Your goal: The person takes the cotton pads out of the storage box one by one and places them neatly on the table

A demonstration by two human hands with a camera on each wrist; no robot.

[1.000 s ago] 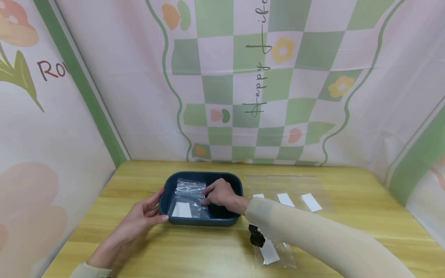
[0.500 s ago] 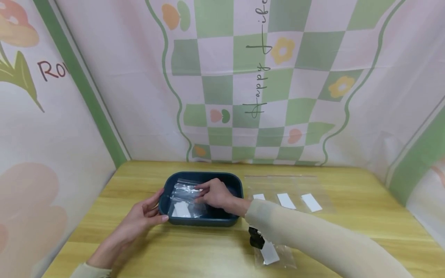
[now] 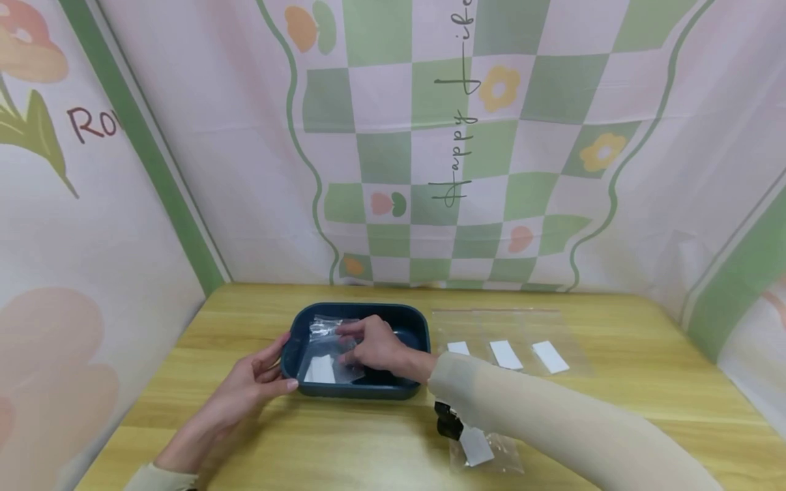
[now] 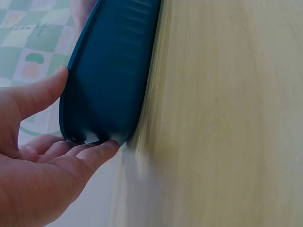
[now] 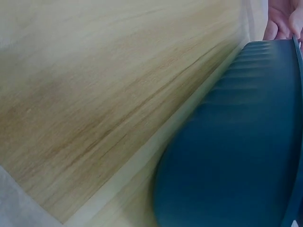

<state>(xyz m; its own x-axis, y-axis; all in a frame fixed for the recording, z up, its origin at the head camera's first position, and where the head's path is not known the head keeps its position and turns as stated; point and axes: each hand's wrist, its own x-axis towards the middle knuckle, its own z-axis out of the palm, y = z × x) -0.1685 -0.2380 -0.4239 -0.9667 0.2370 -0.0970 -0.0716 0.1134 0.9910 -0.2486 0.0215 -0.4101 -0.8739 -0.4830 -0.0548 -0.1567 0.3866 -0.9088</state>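
My left hand (image 3: 248, 382) grips the left end of a dark blue plastic basin (image 3: 368, 392). In the left wrist view, the thumb (image 4: 49, 90) is at the rim and the fingers lie against the basin's end wall. Inside the basin lies a clear zip bag (image 3: 328, 331) with a white card (image 3: 321, 369) in it. Reaching in from the right, my right hand (image 3: 377, 344) has its fingers over the bag's right side, index finger and thumb spread apart. The right wrist view shows mostly the basin's outer wall (image 5: 227, 156), not that hand.
Right of the basin, several clear bags with white cards (image 3: 550, 357) lie in an overlapping row on the wooden table (image 3: 331, 443). Nearer the front, under the right forearm, is another bagged card (image 3: 476, 447). A patterned curtain (image 3: 430, 150) stands behind.
Inside the basin, my right hand has slid left across the bag, and the bag's film has shifted under it. The left hand and the basin have stayed put.
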